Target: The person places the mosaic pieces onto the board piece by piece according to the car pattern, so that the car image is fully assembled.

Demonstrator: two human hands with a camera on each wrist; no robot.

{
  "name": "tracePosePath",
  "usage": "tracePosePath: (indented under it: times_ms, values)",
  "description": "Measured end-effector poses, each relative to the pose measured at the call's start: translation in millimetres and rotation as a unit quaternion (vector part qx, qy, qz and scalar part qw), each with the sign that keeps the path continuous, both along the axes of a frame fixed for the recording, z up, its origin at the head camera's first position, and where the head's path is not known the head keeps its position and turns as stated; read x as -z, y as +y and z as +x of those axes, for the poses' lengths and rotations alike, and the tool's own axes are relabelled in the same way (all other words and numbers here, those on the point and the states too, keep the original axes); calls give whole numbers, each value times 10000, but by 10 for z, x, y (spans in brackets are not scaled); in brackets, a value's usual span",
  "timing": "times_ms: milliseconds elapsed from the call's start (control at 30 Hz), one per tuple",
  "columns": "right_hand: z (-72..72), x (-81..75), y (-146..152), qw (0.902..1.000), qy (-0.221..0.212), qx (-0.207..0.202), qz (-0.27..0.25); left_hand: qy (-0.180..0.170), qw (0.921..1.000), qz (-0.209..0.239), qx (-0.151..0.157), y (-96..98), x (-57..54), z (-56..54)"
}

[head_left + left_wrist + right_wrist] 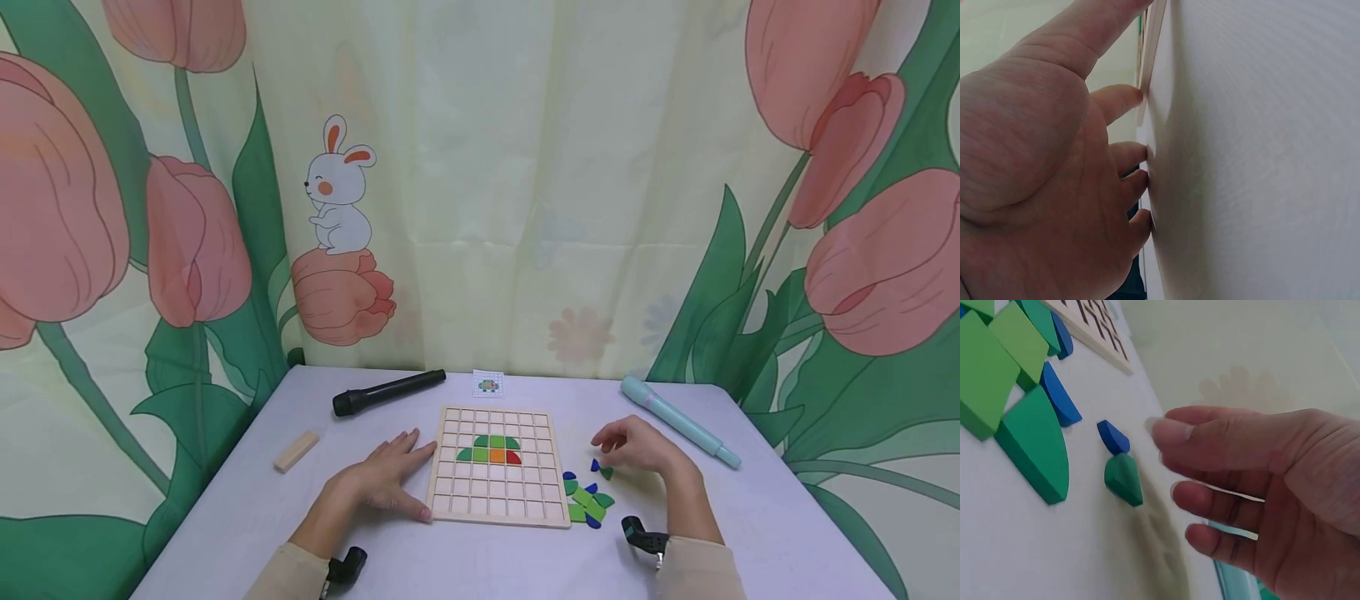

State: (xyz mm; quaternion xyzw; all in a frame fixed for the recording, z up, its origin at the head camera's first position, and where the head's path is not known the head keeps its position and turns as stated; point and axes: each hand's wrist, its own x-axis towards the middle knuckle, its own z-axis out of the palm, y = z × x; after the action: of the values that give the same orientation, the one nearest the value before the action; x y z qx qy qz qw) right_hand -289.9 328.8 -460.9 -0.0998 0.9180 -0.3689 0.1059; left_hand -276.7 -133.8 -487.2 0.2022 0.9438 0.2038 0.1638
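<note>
A wooden grid board point(498, 492) lies on the table, with green, orange and red pieces point(497, 451) set in its middle squares. Against its left edge my left hand point(386, 477) is spread, thumb and forefinger at the frame and the other fingertips on the table. My right hand point(643, 446) hovers right of the board, fingers loosely bent, with nothing seen between thumb and fingertips. Just beside those fingertips are a small blue piece point(1114, 437) and a small green piece point(1124, 479). Closer to the board, several light green blocks point(1019, 344) and a larger dark green piece point(1035, 447) lie loose.
Behind the board stands a small picture card point(488, 384). A black microphone-like stick point(390, 392) lies at back left, near a small wooden block point(296, 452). At back right is a pale teal tube point(678, 421). A printed curtain point(487, 183) hangs beyond the table.
</note>
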Motion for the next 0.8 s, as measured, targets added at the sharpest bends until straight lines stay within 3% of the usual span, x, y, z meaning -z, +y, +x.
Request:
tracePosePath:
  times_ms: [267, 667, 800]
  values:
    - [12, 69, 55, 9989, -441, 96, 84, -7, 10000, -13, 14, -3, 2, 0]
    - [-1, 88, 17, 9982, -576, -129, -37, 17, 10000, 41, -5, 2, -3, 14]
    - [-16, 62, -3, 9988, -372, -207, -253, 34, 10000, 63, -2, -1, -12, 22]
